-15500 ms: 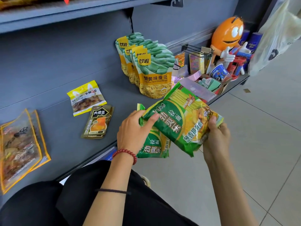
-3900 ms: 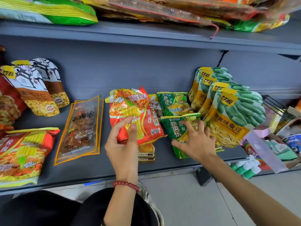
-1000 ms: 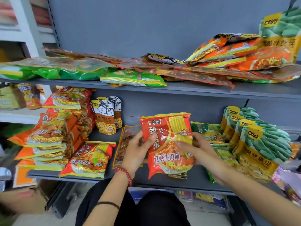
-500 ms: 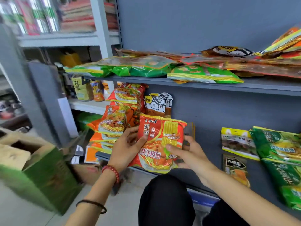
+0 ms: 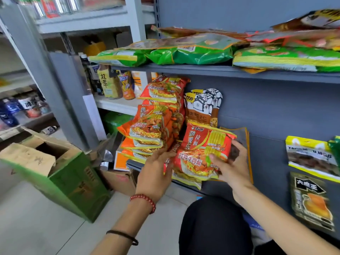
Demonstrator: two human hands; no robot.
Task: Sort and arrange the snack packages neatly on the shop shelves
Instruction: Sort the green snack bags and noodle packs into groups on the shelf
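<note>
Grey metal shop shelving fills the view, with a lower shelf [image 5: 268,173] sloping towards a crouching person. At its left end leans a tall stack of red and orange noodle packs [image 5: 156,122]. Just beside the stack, low over the shelf's front edge, sits the red noodle pack [image 5: 200,150] being placed. The right hand [image 5: 230,166] holds its right side, thumb across the front and fingers curled behind. The left hand [image 5: 154,168] reaches to the gap between pack and stack. Whether its fingers pinch the pack or only press the stack is hard to tell, as blur hides them.

Glossy wrappers slide easily. Nudging the pack sideways might tip the leaning stack off the shelf's open left end, towards a green cardboard box [image 5: 73,181] on the floor. Letting go early may let the overhanging pack slip off the front.
</note>
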